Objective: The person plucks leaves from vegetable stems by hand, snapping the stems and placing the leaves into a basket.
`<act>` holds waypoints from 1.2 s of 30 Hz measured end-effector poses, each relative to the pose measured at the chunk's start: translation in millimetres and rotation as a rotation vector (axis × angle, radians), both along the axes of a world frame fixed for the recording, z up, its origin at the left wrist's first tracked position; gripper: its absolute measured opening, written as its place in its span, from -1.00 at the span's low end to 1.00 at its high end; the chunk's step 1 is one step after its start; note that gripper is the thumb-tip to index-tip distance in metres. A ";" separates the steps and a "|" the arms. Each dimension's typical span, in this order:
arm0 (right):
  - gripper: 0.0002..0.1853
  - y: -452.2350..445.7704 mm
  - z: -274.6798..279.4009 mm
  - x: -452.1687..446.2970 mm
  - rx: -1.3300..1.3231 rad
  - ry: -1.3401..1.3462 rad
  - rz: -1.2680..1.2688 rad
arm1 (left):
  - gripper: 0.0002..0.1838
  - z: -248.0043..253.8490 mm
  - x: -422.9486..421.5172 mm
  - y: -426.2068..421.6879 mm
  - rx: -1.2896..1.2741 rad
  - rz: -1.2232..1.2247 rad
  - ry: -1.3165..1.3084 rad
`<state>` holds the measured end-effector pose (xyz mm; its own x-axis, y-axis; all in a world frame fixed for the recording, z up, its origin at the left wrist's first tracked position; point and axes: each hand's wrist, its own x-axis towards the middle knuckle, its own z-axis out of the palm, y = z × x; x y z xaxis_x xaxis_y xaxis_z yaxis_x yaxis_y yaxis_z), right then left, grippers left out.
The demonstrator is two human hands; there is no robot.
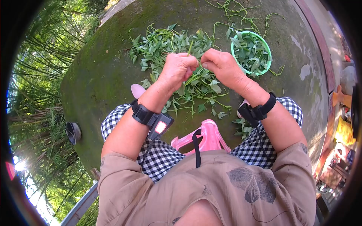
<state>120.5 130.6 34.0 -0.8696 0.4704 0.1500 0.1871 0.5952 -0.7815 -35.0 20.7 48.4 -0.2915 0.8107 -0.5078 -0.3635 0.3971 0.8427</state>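
Note:
My left hand [180, 68] is closed around a green stem [190, 46], whose end sticks up above the fingers. Close beside it, my right hand [223, 67] pinches thumb and forefinger together; what lies between those fingertips is too small to make out. Both hands are over a loose pile of leafy green vines [158, 45] spread on the ground. Right of my right hand stands a round basket with a light green rim [270, 56], holding picked leaves [250, 52].
Bare vine stems [241, 15] trail across the mossy concrete ground [102, 64] beyond the basket. A pink plastic stool [209, 133] is between my knees. At the left are a dark pot [73, 132] and dense bamboo-like plants [37, 86]. A yellow bag [345, 131] lies far right.

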 end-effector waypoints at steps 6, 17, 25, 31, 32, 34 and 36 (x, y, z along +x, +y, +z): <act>-0.87 -0.6 -4.3 -0.6 -0.077 0.008 -0.022 | -0.91 -3.8 4.8 -0.8 -0.008 0.048 -0.030; -0.89 1.5 -0.9 0.5 0.132 -0.031 0.026 | -0.89 1.6 -2.0 -2.5 -0.038 -0.051 0.046; -0.88 7.2 -0.8 2.1 0.140 -0.016 0.179 | -0.90 -7.2 -3.2 -5.1 0.041 -0.254 0.333; -0.87 5.4 1.3 1.6 -0.036 -0.034 0.102 | -0.91 -10.1 6.6 -6.7 -0.014 -0.046 0.081; -0.87 4.3 0.4 1.1 -0.014 -0.009 0.084 | -0.91 -9.5 5.9 -7.3 -0.007 -0.021 0.031; -0.86 1.1 0.4 -0.7 0.031 0.040 0.046 | -0.92 -8.6 4.2 -8.4 0.008 0.027 -0.070; -0.85 0.5 2.7 -1.3 0.052 0.041 0.036 | -0.91 -8.9 5.3 -8.3 0.010 0.071 -0.148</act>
